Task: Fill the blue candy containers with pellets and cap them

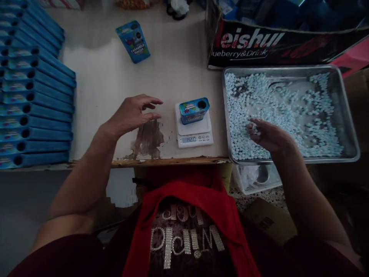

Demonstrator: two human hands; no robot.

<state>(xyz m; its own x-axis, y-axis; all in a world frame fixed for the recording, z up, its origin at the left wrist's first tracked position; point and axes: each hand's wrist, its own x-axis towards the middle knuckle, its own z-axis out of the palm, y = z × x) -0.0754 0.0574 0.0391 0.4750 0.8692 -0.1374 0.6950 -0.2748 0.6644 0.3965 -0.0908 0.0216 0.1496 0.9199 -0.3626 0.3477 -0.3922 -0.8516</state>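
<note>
My left hand (pixel 135 111) hovers above the table, left of the scale, with fingers apart and nothing in them. A small white digital scale (pixel 196 140) stands near the table's front edge. On its platform rests a blue candy box (pixel 194 109) with a dark round hole in its top. To the right, my right hand (pixel 266 134) is over a metal tray (pixel 291 69) spread with small pale blue and white candies (pixel 259 92). Its fingers are closed around a few candies, which show at the fingertips.
Rows of blue boxes (pixel 37 119) are stacked along the left. Another blue candy box (pixel 134 42) lies farther back. A black printed carton (pixel 259 46) holding blue packages stands behind the tray. Under the table edge is a white plastic basket (pixel 259 188). Worn paint marks the wooden edge.
</note>
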